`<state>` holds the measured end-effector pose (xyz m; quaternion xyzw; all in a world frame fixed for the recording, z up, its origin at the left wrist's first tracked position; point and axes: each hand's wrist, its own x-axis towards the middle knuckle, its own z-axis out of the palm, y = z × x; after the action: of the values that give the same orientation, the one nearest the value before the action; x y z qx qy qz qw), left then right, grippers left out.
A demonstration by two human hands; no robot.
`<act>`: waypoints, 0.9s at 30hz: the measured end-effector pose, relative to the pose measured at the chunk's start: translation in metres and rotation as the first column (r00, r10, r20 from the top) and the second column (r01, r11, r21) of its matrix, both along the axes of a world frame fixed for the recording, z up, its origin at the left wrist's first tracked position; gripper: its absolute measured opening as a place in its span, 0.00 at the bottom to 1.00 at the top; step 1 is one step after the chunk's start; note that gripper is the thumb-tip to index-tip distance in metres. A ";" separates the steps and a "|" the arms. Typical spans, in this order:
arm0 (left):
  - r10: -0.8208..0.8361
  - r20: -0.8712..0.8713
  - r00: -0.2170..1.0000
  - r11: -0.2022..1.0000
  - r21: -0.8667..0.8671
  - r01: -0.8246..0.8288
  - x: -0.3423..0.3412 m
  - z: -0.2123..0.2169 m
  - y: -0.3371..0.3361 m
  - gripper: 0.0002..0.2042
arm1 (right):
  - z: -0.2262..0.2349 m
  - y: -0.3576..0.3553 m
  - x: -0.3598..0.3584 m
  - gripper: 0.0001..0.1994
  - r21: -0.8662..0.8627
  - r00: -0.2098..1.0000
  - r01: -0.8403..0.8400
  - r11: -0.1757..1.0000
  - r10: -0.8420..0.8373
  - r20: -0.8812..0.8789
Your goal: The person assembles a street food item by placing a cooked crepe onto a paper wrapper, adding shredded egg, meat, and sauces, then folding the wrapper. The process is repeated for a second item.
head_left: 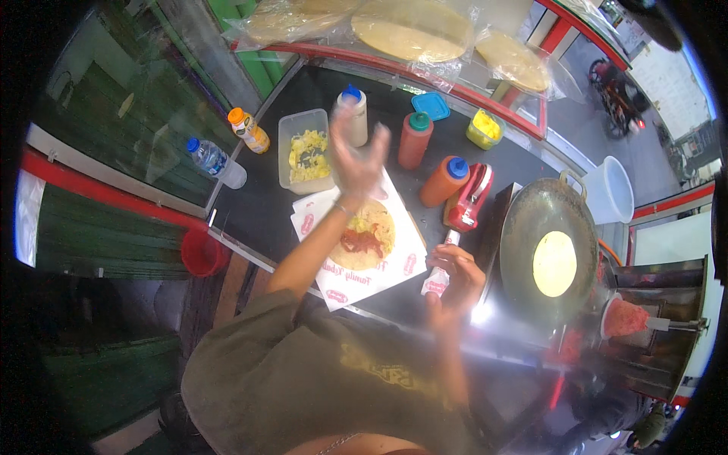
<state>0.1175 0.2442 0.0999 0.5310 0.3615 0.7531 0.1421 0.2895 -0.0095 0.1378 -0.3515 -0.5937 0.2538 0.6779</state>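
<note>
1. The fingers of the left hand point(358, 165) are spread and released, with nothing visible in them; motion blurs them. The hand is above the far part of the white paper point(400, 241), overlapping a white squeeze bottle point(355, 125); whether it touches either, I cannot tell.
2. The fingers of the right hand point(459, 282) are half curled, thumb apart, beside a white printed strip point(435, 283). I cannot tell whether they grasp it.
3. A filled flatbread point(350, 260) lies flat on the paper, near the front edge of the counter point(262, 203). It is round; its reddish topping point(362, 243) stretches roughly left to right, with yellow pieces behind.
4. The paper sits askew, one corner pointing toward the counter's front edge and reaching it.
5. The strip's long axis runs from that front edge toward a red dispenser point(468, 203), whose handle points to the far right.
6. Bare counter shows left of the clear container point(284, 155), toward the left edge. Only a narrow gap separates paper from strip; to the right, a round griddle point(523, 227) limits the room.
</note>
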 end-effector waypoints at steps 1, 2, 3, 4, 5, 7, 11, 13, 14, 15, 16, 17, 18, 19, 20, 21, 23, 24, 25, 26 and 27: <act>0.082 -0.058 0.995 0.992 -0.094 -0.088 -0.018 0.007 0.015 0.44 | 0.003 0.002 -0.003 0.37 -0.028 1.000 -0.003 1.000 0.002 -0.025; 0.171 -0.250 0.953 0.960 -0.174 -0.218 -0.033 0.014 0.032 0.45 | 0.005 0.006 -0.009 0.33 -0.042 0.997 -0.020 0.999 0.017 -0.071; 0.226 -0.445 0.866 0.895 -0.255 -0.365 -0.045 0.021 0.046 0.45 | 0.007 0.011 -0.015 0.32 -0.109 0.992 -0.042 0.993 0.028 -0.124; 0.096 -0.452 0.887 0.889 -0.362 -0.281 -0.055 0.028 0.056 0.43 | 0.008 0.017 -0.020 0.32 -0.168 0.983 -0.078 0.983 0.048 -0.176; -0.044 -0.445 0.895 0.845 -0.495 -0.204 -0.063 0.034 0.060 0.41 | 0.007 0.023 -0.026 0.31 -0.205 0.967 -0.142 0.968 0.092 -0.236; -0.148 -0.389 0.909 0.795 -0.594 -0.125 -0.076 0.044 0.046 0.37 | 0.000 0.035 -0.035 0.28 -0.373 0.947 -0.262 0.890 0.163 -0.276; -0.243 -0.250 0.937 0.879 -0.466 0.104 -0.097 0.047 -0.049 0.33 | -0.011 0.060 -0.049 0.26 -0.575 0.741 -0.631 0.521 0.185 -0.645; -0.522 -0.079 0.849 0.793 -0.413 0.449 -0.110 0.040 -0.102 0.40 | 0.005 0.073 -0.063 0.23 -0.264 0.289 -0.875 0.407 0.001 -0.957; -0.545 -0.217 0.810 0.808 -0.395 0.437 -0.118 0.036 -0.123 0.42 | 0.020 0.086 -0.070 0.22 -0.385 0.387 -0.789 0.479 -0.100 -0.917; -0.538 -0.322 0.779 0.827 -0.378 0.416 -0.127 0.030 -0.136 0.43 | 0.042 0.097 -0.075 0.21 -0.471 0.452 -0.711 0.522 -0.174 -0.875; -0.483 -0.296 0.824 0.843 -0.412 0.346 -0.135 0.024 -0.149 0.43 | 0.070 0.103 -0.070 0.21 -0.584 0.573 -0.570 0.578 -0.230 -0.787; -0.410 -0.251 0.877 0.847 -0.461 0.264 -0.146 0.019 -0.159 0.41 | 0.101 0.102 -0.059 0.21 -0.583 0.670 -0.358 0.729 -0.235 -0.705; -0.326 -0.301 0.896 0.861 -0.487 0.149 -0.162 0.016 -0.166 0.36 | 0.132 0.097 -0.045 0.22 -0.469 0.728 -0.177 0.865 -0.206 -0.654; -0.195 -0.456 0.869 0.824 -0.556 -0.107 -0.176 0.012 -0.173 0.31 | 0.155 0.092 -0.032 0.22 -0.304 0.817 -0.087 0.949 -0.107 -0.566; -0.192 -0.223 0.956 0.721 -0.692 -0.016 -0.192 0.010 -0.182 0.23 | 0.175 0.080 -0.019 0.23 -0.126 0.872 -0.022 0.992 -0.042 -0.487; -0.104 -0.316 0.943 0.783 -0.611 -0.118 -0.204 0.009 -0.193 0.19 | 0.183 0.071 -0.011 0.23 -0.001 0.923 0.038 0.999 -0.036 -0.384; 0.002 -0.351 0.936 0.761 -0.607 -0.229 -0.218 0.004 -0.203 0.15 | 0.167 0.061 -0.012 0.25 0.011 0.985 0.172 0.985 -0.171 -0.009; -0.004 -0.306 0.952 0.733 -0.648 -0.205 -0.220 0.001 -0.209 0.15 | 0.142 0.067 -0.022 0.26 -0.106 0.942 0.252 0.962 -0.218 0.257; 0.016 -0.249 0.968 0.679 -0.708 -0.194 -0.220 -0.003 -0.215 0.14 | 0.115 0.072 -0.033 0.27 -0.245 0.914 0.230 0.942 -0.122 0.387; 0.028 -0.209 0.978 0.644 -0.744 -0.177 -0.220 -0.006 -0.219 0.13 | 0.093 0.071 -0.043 0.28 -0.378 0.935 0.157 0.912 -0.014 0.355; 0.012 -0.280 0.960 0.655 -0.723 -0.220 -0.219 -0.010 -0.225 0.12 | 0.071 0.070 -0.052 0.29 -0.468 0.957 0.109 0.877 0.034 0.287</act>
<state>-0.1014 0.0194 0.0897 0.4920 0.6866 0.4724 0.2516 0.2376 0.0601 0.2085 -0.5525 -0.5972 0.3258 0.4816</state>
